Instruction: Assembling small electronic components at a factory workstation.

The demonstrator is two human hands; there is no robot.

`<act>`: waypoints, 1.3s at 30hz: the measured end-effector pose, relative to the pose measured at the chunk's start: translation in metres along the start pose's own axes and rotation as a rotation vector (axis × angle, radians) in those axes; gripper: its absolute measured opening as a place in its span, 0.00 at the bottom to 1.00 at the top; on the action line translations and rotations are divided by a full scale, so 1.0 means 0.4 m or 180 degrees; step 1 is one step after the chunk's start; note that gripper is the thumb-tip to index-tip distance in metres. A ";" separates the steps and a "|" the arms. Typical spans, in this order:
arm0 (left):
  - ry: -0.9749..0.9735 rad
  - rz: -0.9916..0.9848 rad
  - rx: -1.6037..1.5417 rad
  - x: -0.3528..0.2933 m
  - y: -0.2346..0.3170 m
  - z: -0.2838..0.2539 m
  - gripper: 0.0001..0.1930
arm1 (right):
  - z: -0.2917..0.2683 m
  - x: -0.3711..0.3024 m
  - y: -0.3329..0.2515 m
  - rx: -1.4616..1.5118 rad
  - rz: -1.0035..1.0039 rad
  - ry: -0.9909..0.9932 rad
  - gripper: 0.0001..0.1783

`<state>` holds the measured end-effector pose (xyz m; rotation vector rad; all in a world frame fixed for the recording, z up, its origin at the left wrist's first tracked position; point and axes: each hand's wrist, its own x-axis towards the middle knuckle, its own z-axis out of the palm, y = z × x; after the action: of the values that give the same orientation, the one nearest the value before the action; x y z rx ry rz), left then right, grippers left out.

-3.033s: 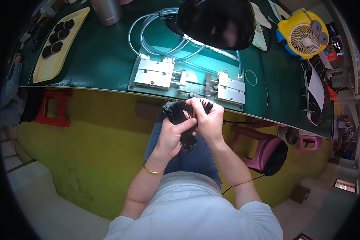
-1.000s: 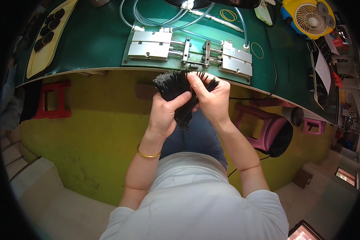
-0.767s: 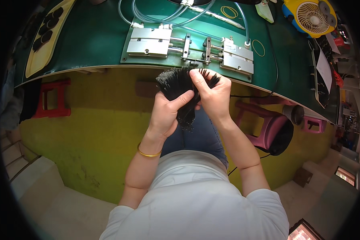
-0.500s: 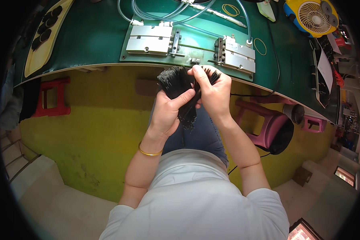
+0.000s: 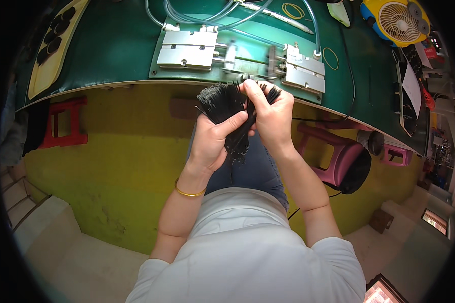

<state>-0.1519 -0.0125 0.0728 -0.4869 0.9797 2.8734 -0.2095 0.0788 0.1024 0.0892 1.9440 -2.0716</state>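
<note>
Closest to me, the left grip [image 5: 210,141] is clamped around a fat bunch of black strands [image 5: 221,103], thumb pressed across the middle. The tips fan out above that thumb and the other ends poke out below, between the two hands. The right grip [image 5: 275,116] is closed on a thinner bunch [image 5: 272,96], thumb and forefinger pinched together right beside the big one.

Under the surface [image 5: 106,65] there's a grey mesh bin [image 5: 370,142] by the pink stool [image 5: 333,156]; can't see what's inside.

Just past the hands is the rig with two silver blocks [image 5: 186,49]. Half a second ago its little plates [image 5: 229,56] were pulled back against the blocks; now they're out toward each other and blurry. Both grips look pretty much the same as then.

Off to the right, a dark tray [image 5: 401,108] has a white sheet [image 5: 412,86] over it, contents too dark to make out. Off to the left, a yellow tray [image 5: 41,83] holds several black bundles [image 5: 48,51].
</note>
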 end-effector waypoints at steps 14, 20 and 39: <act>0.0127 0.0153 0.0115 -0.010 0.010 0.013 0.08 | 0.002 -0.012 0.000 0.0065 -0.0300 -0.0079 0.12; 0.0101 0.0085 0.0178 -0.009 0.006 0.004 0.08 | 0.001 -0.018 -0.002 -0.0159 -0.0313 -0.0123 0.12; -0.0068 0.0082 0.0135 0.004 0.001 0.007 0.09 | -0.006 0.002 0.006 -0.0090 -0.0086 0.0023 0.12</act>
<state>-0.1543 -0.0112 0.0744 -0.4427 1.0491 2.8675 -0.2101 0.0809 0.0995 0.0648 1.9888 -2.0629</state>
